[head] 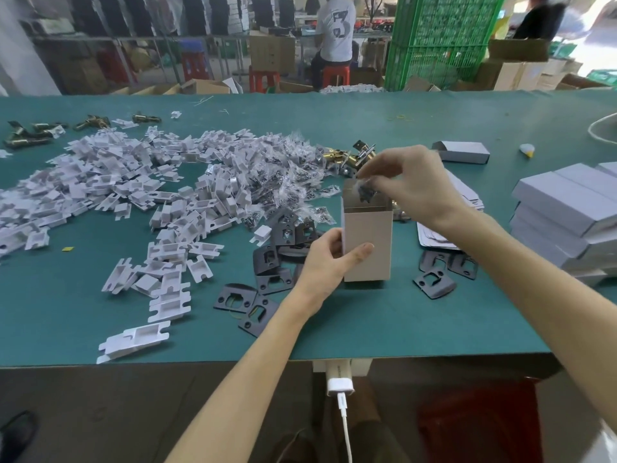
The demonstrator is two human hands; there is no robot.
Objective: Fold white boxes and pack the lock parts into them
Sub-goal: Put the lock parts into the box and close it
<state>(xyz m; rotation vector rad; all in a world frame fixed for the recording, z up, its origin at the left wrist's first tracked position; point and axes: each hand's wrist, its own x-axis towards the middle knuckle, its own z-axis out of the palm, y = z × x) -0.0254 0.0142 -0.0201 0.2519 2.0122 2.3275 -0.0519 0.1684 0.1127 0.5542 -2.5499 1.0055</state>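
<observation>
L hand (329, 259) grips box (367, 242) (bag (365, 190) at mouth)

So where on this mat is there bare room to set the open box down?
Free: the near-edge strip between the black plates and the stacked boxes; the far strip behind the white inserts. Crowded: centre-left, inserts and screw bags, and around the box itself.
</observation>
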